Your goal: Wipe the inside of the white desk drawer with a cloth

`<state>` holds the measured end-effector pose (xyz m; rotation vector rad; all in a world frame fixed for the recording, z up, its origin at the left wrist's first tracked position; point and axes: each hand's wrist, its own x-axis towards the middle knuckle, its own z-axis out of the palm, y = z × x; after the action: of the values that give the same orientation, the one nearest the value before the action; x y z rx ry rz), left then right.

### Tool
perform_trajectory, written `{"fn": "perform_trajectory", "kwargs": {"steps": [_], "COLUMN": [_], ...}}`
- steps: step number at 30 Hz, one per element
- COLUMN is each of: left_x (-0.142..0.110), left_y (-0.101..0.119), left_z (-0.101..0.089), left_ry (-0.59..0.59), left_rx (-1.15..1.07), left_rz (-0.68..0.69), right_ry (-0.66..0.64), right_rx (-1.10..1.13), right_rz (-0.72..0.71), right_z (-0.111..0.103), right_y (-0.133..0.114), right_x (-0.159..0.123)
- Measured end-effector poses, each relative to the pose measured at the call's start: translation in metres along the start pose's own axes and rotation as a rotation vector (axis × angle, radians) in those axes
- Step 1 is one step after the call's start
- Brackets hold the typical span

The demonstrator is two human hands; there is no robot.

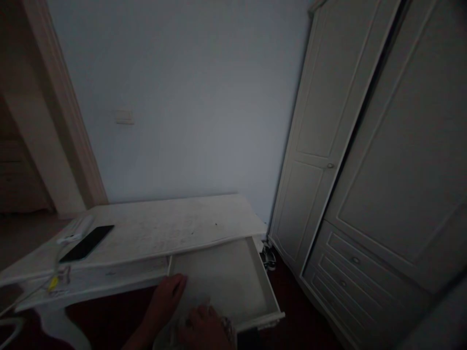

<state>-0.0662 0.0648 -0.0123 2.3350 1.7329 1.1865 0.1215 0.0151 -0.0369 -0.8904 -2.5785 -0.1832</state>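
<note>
A white desk [171, 221] stands against the wall with its right drawer [268, 291] pulled out; the drawer's inside looks pale and bare. My left hand [166, 299] lies at the drawer's near left corner, fingers stretched forward along its left wall. Low in the picture, my right hand [206, 328] hovers over the drawer's front part with its fingers curled. The dim light hides whatever it may hold. A band or bracelet [228, 328] shows at its wrist.
A black phone [87, 242] and a white object [75, 231] lie on the desk's left part, with a cable and yellow tag [54, 283] hanging there. A tall white wardrobe [365, 170] fills the right. Shoes [269, 255] sit between desk and wardrobe. A doorway opens at left.
</note>
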Motion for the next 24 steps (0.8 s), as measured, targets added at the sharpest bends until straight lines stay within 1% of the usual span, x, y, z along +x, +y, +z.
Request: {"fn": "perform_trajectory", "kwargs": {"steps": [3, 7, 9, 12, 14, 16, 17, 19, 22, 24], "left_x": [0.000, 0.000, 0.000, -0.001, -0.001, 0.000, 0.000, 0.001, 0.003, 0.004], "left_y": [0.002, 0.002, 0.002, 0.003, 0.005, 0.007, 0.008, 0.008, 0.007, 0.005], "left_z": [-0.001, -0.002, -0.002, -0.002, -0.003, -0.004, -0.004, -0.004, -0.003, -0.002], "left_ry": [-0.013, 0.000, 0.009, 0.001, -0.007, -0.014, -0.017, -0.014, -0.015, -0.025], "left_rx": [-0.013, -0.045, -0.050, -0.045, -0.053, -0.070, -0.076, -0.078, -0.071, -0.069], "left_rz": [-0.012, -0.019, -0.012, -0.018, -0.042, -0.066, -0.074, -0.080, -0.091, -0.097], "right_ry": [-0.032, -0.164, -0.242, -0.312, -0.325, -0.340, -0.351, -0.366, -0.342, -0.306], "right_rx": [-0.007, 0.051, 0.066, 0.097, 0.127, 0.154, 0.164, 0.174, 0.169, 0.140], "right_rz": [0.030, 0.063, 0.099, 0.202, 0.271, 0.324, 0.342, 0.361, 0.329, 0.274], "right_z": [-0.008, -0.026, -0.040, -0.069, -0.086, -0.098, -0.099, -0.097, -0.080, -0.064], "right_y": [0.015, 0.055, 0.077, 0.105, 0.117, 0.122, 0.123, 0.122, 0.114, 0.101], "right_x": [-0.016, -0.047, -0.067, -0.099, -0.116, -0.125, -0.126, -0.124, -0.109, -0.094]}}
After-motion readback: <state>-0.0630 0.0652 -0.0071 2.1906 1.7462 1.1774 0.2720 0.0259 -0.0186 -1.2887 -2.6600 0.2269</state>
